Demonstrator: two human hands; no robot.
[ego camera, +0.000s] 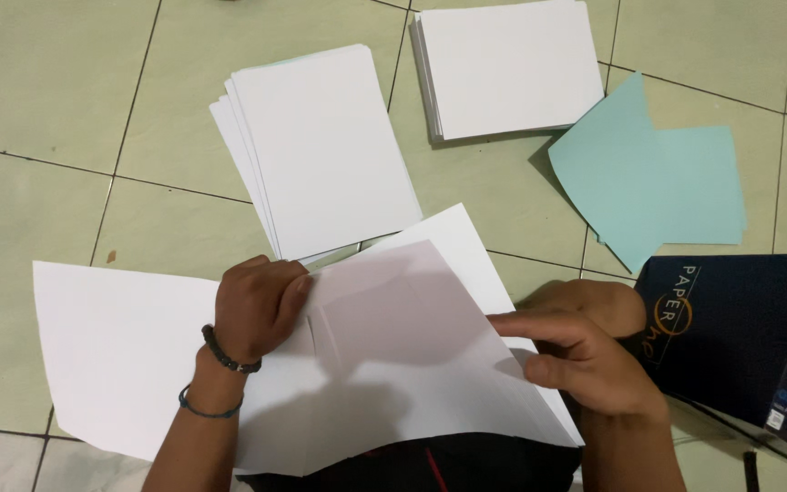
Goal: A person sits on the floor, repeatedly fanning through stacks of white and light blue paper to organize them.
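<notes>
With two white paper stacks [321,146] and light-blue sheets [658,182] lying beyond the folded white sheet [393,337], the left hand [257,305] is pinching its crease while the right hand [585,355] is pressing flat-fingered.

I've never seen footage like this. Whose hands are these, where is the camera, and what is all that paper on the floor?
There is no machine here: a person wears a camera on the head, so the one picture looks straight down at their own two bare hands over a tiled floor. The left hand, with two bracelets at the wrist, pinches the edge of a large white sheet that is being folded over; the right hand presses on the fold. Farther away lie a fanned stack of white paper, a neat stack of white paper and light blue sheets. At right sits a dark paper box.
</notes>
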